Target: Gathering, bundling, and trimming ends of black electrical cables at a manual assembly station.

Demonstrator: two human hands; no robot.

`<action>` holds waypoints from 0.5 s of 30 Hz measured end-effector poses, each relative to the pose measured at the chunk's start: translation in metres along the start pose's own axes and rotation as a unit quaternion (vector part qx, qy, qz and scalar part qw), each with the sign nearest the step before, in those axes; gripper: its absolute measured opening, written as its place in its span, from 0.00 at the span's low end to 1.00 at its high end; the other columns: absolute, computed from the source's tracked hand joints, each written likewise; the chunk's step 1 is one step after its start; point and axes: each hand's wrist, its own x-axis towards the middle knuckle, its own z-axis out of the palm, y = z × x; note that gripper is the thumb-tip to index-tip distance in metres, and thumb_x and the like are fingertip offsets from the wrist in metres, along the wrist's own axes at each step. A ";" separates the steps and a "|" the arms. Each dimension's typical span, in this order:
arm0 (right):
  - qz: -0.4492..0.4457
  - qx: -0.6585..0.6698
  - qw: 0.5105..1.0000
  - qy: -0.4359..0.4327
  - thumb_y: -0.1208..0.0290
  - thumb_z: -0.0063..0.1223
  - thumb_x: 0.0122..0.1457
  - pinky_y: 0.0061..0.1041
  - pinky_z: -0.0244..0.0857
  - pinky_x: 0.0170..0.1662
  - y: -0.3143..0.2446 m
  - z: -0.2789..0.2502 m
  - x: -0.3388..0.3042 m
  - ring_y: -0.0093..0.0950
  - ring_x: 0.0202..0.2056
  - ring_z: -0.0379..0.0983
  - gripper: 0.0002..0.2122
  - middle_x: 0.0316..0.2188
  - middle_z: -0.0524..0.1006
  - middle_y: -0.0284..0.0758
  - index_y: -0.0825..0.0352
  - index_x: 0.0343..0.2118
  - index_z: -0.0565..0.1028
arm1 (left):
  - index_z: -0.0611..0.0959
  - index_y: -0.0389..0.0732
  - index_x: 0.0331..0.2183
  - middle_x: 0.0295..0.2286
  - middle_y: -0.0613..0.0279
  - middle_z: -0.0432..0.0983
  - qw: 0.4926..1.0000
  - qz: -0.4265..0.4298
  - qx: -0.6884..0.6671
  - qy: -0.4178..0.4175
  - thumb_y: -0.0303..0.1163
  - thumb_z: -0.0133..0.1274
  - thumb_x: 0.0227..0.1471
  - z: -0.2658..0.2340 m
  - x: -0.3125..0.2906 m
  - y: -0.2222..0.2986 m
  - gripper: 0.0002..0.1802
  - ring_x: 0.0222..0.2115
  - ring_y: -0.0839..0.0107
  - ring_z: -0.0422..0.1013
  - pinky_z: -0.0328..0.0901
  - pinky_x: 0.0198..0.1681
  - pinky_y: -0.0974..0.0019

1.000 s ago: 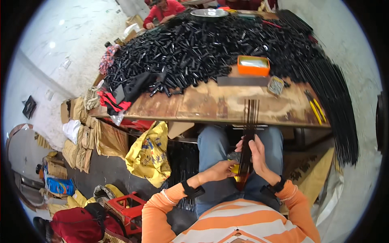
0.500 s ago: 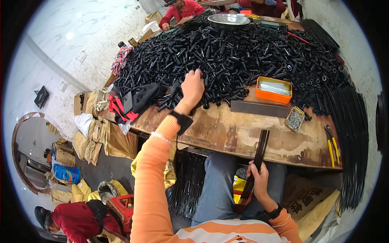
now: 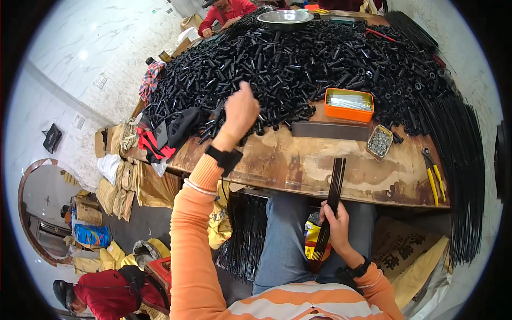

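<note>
Your left hand [image 3: 242, 109] is stretched out over the near edge of the big heap of short black tubes [image 3: 320, 58] that covers the far half of the worn wooden desk [image 3: 298, 165]; its grip is curled shut into a loose fist, though what it pinches, if anything, is hidden behind the back of the hand. Your right hand [image 3: 337, 226] stays low in front of your lap, its grip closed around a bundle of thin black rods [image 3: 330, 205] — the bundle runs upward, with its top lying over the desk's front edge. Just beyond the rod tips lies a dark flat bar [image 3: 330, 130], and behind that an orange tray [image 3: 349, 105] sits against the heap. A small tin of little metal parts [image 3: 380, 141] stands just beside the bar's right end, and yellow-handled pliers [image 3: 433, 176] lie near the desk's right corner. Long black rods [image 3: 464, 160] hang over the right side.
</note>
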 end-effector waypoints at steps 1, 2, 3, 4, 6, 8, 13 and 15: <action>0.001 0.006 1.000 -0.005 0.72 0.47 0.64 0.19 0.62 0.30 -0.001 0.002 0.000 0.18 0.25 0.66 0.06 0.24 0.69 0.29 0.69 0.39 0.69 | 0.72 0.33 0.31 0.25 0.42 0.77 0.996 0.043 -0.074 -0.011 0.25 0.48 0.49 0.002 -0.010 0.004 0.06 0.29 0.42 0.74 0.67 0.30 0.46; -0.007 0.005 1.000 -0.009 0.71 0.47 0.64 0.20 0.63 0.30 0.001 0.000 0.000 0.18 0.25 0.66 0.06 0.24 0.69 0.29 0.69 0.39 0.69 | 0.73 0.35 0.33 0.26 0.41 0.75 0.975 0.063 -0.206 -0.061 0.25 0.49 0.47 0.011 -0.018 0.012 0.08 0.32 0.42 0.72 0.65 0.35 0.48; -0.007 0.007 1.000 -0.019 0.71 0.47 0.64 0.20 0.63 0.30 0.000 0.005 0.000 0.18 0.25 0.66 0.06 0.24 0.69 0.29 0.69 0.39 0.69 | 0.75 0.36 0.34 0.29 0.46 0.73 0.975 0.154 -0.158 -0.021 0.24 0.53 0.44 0.032 -0.024 -0.001 0.10 0.36 0.46 0.69 0.64 0.39 0.51; -0.005 0.003 1.000 -0.012 0.71 0.47 0.64 0.20 0.63 0.30 -0.001 0.004 0.001 0.18 0.25 0.66 0.07 0.24 0.69 0.29 0.69 0.39 0.70 | 0.75 0.35 0.33 0.30 0.48 0.71 0.973 0.159 -0.166 -0.020 0.23 0.54 0.43 0.041 -0.030 0.014 0.10 0.37 0.47 0.68 0.64 0.40 0.53; -0.003 -0.003 1.000 -0.005 0.71 0.47 0.64 0.19 0.63 0.30 -0.002 0.003 -0.001 0.18 0.25 0.67 0.07 0.24 0.70 0.29 0.69 0.39 0.70 | 0.76 0.35 0.32 0.31 0.50 0.69 0.970 0.164 -0.176 -0.018 0.21 0.55 0.42 0.047 -0.037 0.026 0.10 0.38 0.49 0.67 0.64 0.41 0.54; 0.006 0.000 1.000 0.002 0.71 0.48 0.64 0.19 0.63 0.31 -0.002 0.003 -0.006 0.18 0.26 0.67 0.07 0.25 0.70 0.29 0.69 0.39 0.71 | 0.79 0.35 0.32 0.31 0.53 0.67 0.976 0.168 -0.139 0.003 0.20 0.57 0.41 0.054 -0.037 0.025 0.11 0.38 0.51 0.67 0.64 0.40 0.55; 0.006 -0.004 1.000 0.010 0.71 0.49 0.63 0.19 0.63 0.32 -0.004 0.009 -0.017 0.19 0.26 0.68 0.07 0.25 0.71 0.29 0.69 0.40 0.71 | 0.84 0.39 0.32 0.31 0.55 0.69 0.976 0.146 -0.158 -0.033 0.20 0.60 0.39 0.052 -0.038 0.020 0.12 0.36 0.55 0.69 0.66 0.39 0.58; 0.001 0.016 1.000 0.005 0.71 0.48 0.64 0.20 0.64 0.34 -0.005 0.011 -0.019 0.19 0.27 0.69 0.08 0.26 0.73 0.30 0.70 0.40 0.71 | 0.85 0.39 0.31 0.33 0.57 0.71 0.969 0.105 -0.220 0.044 0.18 0.60 0.39 0.027 -0.040 0.042 0.12 0.36 0.57 0.71 0.68 0.38 0.60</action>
